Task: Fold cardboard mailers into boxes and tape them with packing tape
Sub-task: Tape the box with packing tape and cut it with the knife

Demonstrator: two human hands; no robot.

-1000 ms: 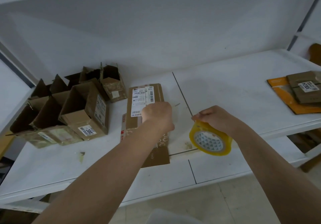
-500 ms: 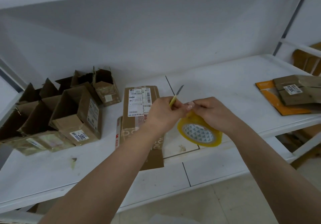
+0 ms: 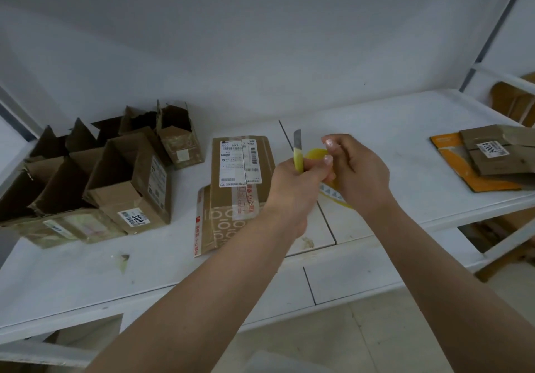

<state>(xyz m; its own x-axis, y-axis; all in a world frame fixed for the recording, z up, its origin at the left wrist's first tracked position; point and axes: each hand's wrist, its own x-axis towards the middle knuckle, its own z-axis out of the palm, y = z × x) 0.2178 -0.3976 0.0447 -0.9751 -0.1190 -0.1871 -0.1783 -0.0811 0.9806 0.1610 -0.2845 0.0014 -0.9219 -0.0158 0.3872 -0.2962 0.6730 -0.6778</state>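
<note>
My left hand (image 3: pixel 295 183) grips a small yellow utility knife (image 3: pixel 298 155) with its blade pointing up. Right beside it, my right hand (image 3: pixel 359 174) holds the yellow roll of packing tape (image 3: pixel 333 191), which is mostly hidden behind both hands. The two hands meet above the white table (image 3: pixel 390 146). A flattened cardboard mailer (image 3: pixel 241 175) with white shipping labels lies on the table just left of my hands, on top of another flat one (image 3: pixel 205 222).
Several folded open boxes (image 3: pixel 127 175) stand in a cluster at the left of the table. A stack of flat mailers on an orange envelope (image 3: pixel 489 155) lies at the far right. A white wall runs behind; the table's front edge is near me.
My left hand lifted off the flat mailer with the knife and came up to meet my right hand. The right hand raised the tape roll, which is now largely hidden.
</note>
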